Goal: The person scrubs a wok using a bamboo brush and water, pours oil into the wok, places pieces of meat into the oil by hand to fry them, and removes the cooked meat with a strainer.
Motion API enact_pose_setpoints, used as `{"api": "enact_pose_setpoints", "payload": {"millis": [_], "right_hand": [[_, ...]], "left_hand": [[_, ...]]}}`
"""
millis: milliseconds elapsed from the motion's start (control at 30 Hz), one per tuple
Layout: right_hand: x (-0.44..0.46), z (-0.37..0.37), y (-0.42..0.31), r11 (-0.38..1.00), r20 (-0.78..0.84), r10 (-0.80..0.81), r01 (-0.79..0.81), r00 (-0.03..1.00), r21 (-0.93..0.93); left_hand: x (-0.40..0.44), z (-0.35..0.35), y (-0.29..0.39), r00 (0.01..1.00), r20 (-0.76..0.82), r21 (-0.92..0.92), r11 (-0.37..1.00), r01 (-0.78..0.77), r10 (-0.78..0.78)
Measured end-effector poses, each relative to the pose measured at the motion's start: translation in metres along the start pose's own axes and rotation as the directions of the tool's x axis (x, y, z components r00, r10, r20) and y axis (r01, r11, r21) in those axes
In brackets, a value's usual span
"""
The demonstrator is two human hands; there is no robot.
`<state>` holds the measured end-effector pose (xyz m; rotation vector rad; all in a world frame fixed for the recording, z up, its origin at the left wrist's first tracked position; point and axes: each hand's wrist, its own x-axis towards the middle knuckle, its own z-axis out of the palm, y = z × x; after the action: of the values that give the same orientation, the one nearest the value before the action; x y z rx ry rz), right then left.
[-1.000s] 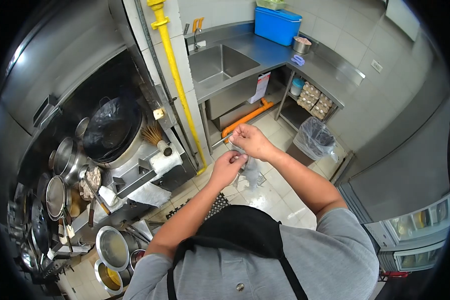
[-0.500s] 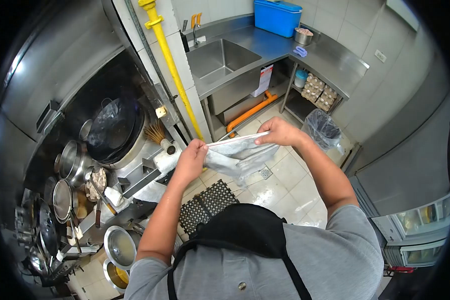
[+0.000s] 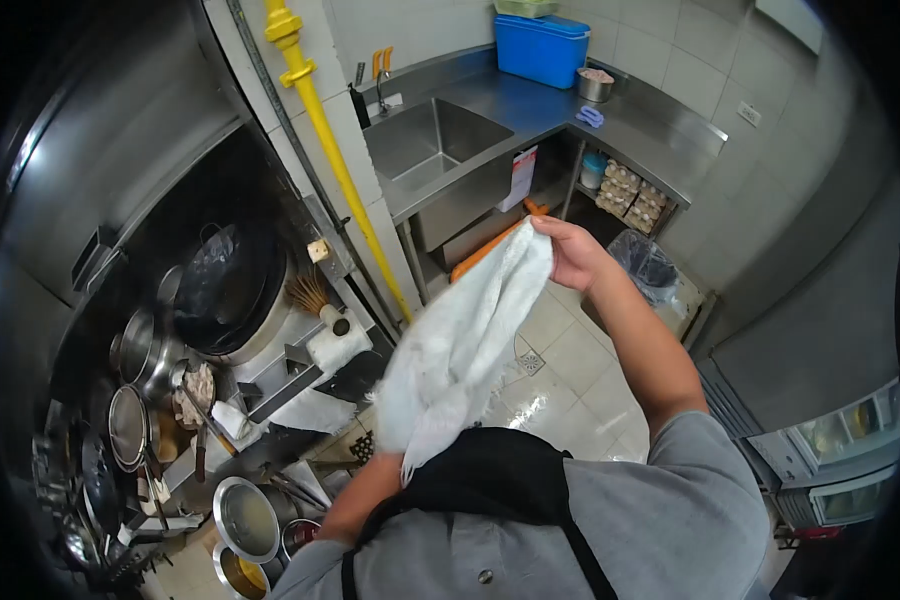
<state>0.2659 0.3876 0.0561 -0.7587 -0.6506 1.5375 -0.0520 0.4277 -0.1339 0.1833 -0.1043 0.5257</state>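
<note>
My right hand (image 3: 575,255) pinches the upper corner of a whitish cloth (image 3: 460,340), out in front of my chest. The cloth hangs slantwise down to the left, creased lengthwise, with a frayed lower edge. My left forearm (image 3: 365,495) reaches up under the lower end of the cloth. The cloth covers my left hand, so its fingers are hidden. Behind the cloth lies the wet tiled floor (image 3: 560,400).
On the left runs a stove with a big black wok (image 3: 225,290), a bamboo brush (image 3: 315,297), pans and a strainer (image 3: 128,425). Ahead stand a steel sink (image 3: 435,145) and a blue cooler (image 3: 540,48). A lined bin (image 3: 645,265) stands right, near a fridge (image 3: 800,350).
The cloth was stretched level between both hands; now it hangs slantwise from my right hand. My left hand has dropped towards my chest, behind the cloth. My right hand has risen slightly.
</note>
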Motion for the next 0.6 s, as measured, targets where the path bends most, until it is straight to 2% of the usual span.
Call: {"api": "enact_pose_setpoints", "payload": {"millis": [33,67,133,167,200,233,267,300,333,367,433,467,533,567,600], "right_hand": [[-0.003,-0.011,0.004,1.000,-0.009,0.006,-0.006,1.000,0.001],[-0.005,-0.021,0.007,0.999,-0.074,0.023,-0.025,0.997,-0.036],[-0.008,-0.038,0.007,0.994,-0.128,0.052,-0.063,0.990,-0.085],[-0.010,-0.043,0.007,0.998,-0.152,0.015,-0.024,0.988,-0.057],[-0.012,-0.048,0.006,0.999,-0.180,-0.024,0.019,0.983,-0.026],[-0.020,-0.039,-0.002,0.998,-0.233,0.020,-0.004,0.972,0.069],[-0.022,-0.046,-0.008,0.995,-0.264,0.029,-0.004,0.964,0.097],[-0.024,-0.054,-0.013,0.991,-0.239,0.042,-0.010,0.970,0.133],[-0.027,-0.059,-0.017,0.986,-0.213,0.054,-0.018,0.976,0.167],[-0.029,-0.059,-0.018,0.986,-0.213,0.052,-0.016,0.976,0.168],[-0.033,-0.056,-0.017,0.978,-0.158,0.052,-0.018,0.986,0.209],[-0.034,-0.049,-0.014,0.977,-0.154,0.056,-0.023,0.986,0.210],[-0.030,-0.034,-0.007,0.977,-0.145,-0.010,0.041,0.989,0.210],[-0.027,-0.035,-0.005,0.977,-0.141,-0.008,0.038,0.990,0.208],[-0.023,-0.040,-0.002,0.977,-0.127,-0.026,0.052,0.992,0.209]], "left_hand": [[-0.002,-0.006,-0.007,0.997,-0.073,0.132,0.990,0.046,-0.037],[0.001,0.004,-0.016,0.971,-0.241,0.594,0.790,0.149,-0.001],[0.007,0.049,0.000,0.988,-0.154,0.788,0.599,0.142,-0.032],[0.009,0.060,0.005,0.998,-0.009,0.992,0.125,0.018,-0.069],[0.006,0.040,0.014,0.996,0.037,0.993,0.114,-0.028,-0.081],[0.002,0.060,0.020,0.990,-0.087,0.886,0.446,0.129,-0.114],[0.004,0.100,0.026,0.963,-0.188,0.650,0.711,0.268,-0.191],[0.012,0.143,0.025,0.925,-0.279,0.338,0.875,0.347,-0.259],[0.013,0.161,0.031,0.984,-0.042,0.792,0.594,0.140,-0.175],[0.014,0.178,0.038,0.977,0.197,0.971,0.157,-0.182,-0.080],[0.012,0.151,0.042,0.987,0.096,0.885,0.442,-0.143,0.126],[0.016,0.150,0.034,0.995,0.039,0.207,0.974,-0.097,0.091],[0.037,0.113,0.012,0.968,-0.226,-0.032,0.992,-0.123,0.113],[0.043,0.106,0.000,0.967,-0.225,-0.032,0.991,-0.128,0.117],[0.048,0.101,-0.012,0.949,-0.291,0.010,0.992,-0.123,0.121]]}}
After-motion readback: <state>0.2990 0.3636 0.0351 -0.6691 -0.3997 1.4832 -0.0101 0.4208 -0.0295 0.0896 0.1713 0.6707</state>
